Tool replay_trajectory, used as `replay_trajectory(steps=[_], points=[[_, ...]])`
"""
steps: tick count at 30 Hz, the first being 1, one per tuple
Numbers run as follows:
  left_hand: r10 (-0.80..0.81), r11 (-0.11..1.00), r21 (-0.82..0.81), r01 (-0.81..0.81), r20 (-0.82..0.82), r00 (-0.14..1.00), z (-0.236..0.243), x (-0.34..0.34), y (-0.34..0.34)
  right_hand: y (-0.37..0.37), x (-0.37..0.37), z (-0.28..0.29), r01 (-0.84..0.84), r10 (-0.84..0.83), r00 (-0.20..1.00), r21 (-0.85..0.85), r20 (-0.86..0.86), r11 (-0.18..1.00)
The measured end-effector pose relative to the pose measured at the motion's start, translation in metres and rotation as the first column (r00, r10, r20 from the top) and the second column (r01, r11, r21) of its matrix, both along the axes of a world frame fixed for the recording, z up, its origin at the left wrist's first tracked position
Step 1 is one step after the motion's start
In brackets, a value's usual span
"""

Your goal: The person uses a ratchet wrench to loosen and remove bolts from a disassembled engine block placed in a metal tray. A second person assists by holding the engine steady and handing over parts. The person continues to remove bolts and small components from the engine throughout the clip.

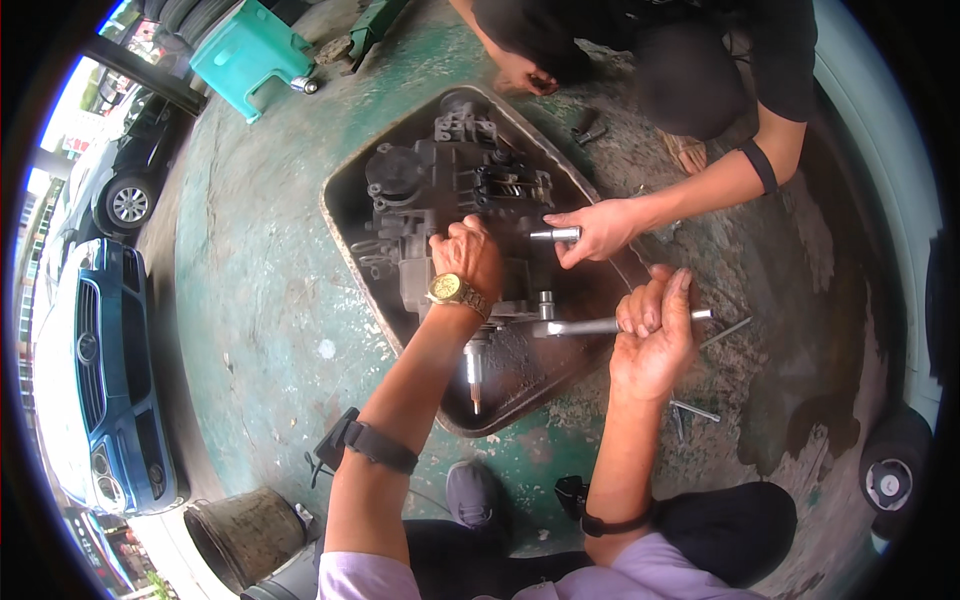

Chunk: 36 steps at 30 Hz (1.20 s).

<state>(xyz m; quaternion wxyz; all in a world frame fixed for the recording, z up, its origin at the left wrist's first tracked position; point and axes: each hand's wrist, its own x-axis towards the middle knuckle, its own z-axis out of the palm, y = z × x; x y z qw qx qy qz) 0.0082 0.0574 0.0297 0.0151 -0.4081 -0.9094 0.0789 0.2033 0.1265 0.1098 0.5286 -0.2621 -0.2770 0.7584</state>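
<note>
Your hands are apart, left hand [468, 262] curled against the dark gearbox [455, 180] lying in the rimmed tray [540, 375], whether gripping cannot be told, right hand [652, 340] wrapped round the silver ratchet wrench [585, 327], a co-worker's hand [605, 232] pinching a silver cylindrical tool [560, 235] beside the gearbox.

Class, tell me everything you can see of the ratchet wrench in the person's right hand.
The ratchet wrench looks like shiny, silvery metal: a long straight handle with a wider head at its left end. A short cylindrical socket stands out from the head, toward the picture's top. The wrench lies nearly level across the picture, its head over the tray. The right hand grips the handle, whose end shows beyond it. Whether the socket sits on anything is unclear.
</note>
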Motion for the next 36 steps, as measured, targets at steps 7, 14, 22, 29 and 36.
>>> replay_trajectory(steps=[7, 14, 22, 29, 36], points=[[0.019, 0.999, 0.042, -0.019, -0.014, 1.0, 0.004, 0.004, 0.001, 0.0, 0.001, -0.003, 0.004, -0.004, 1.0, -0.009, 0.005, 1.0], [0.035, 0.999, 0.026, -0.037, 0.093, 0.995, 0.005, 0.001, 0.002, -0.002, -0.001, -0.004, 0.008, -0.008, 1.0, -0.006, 0.006, 1.0], [-0.023, 0.994, 0.112, 0.019, 0.032, 0.999, 0.005, -0.001, -0.004, -0.003, 0.001, -0.005, -0.005, 0.006, 1.0, -0.022, 0.019, 1.0], [-0.034, 0.999, 0.013, 0.034, 0.017, 0.999, 0.005, 0.004, 0.001, 0.01, 0.016, -0.009, -0.071, 0.07, 0.997, -0.011, -0.041, 0.997], [0.022, 0.991, 0.129, -0.032, 0.081, 0.996, 0.002, -0.003, -0.006, 0.029, 0.021, -0.023, -0.173, 0.11, 0.894, -0.108, -0.433, 0.979]])
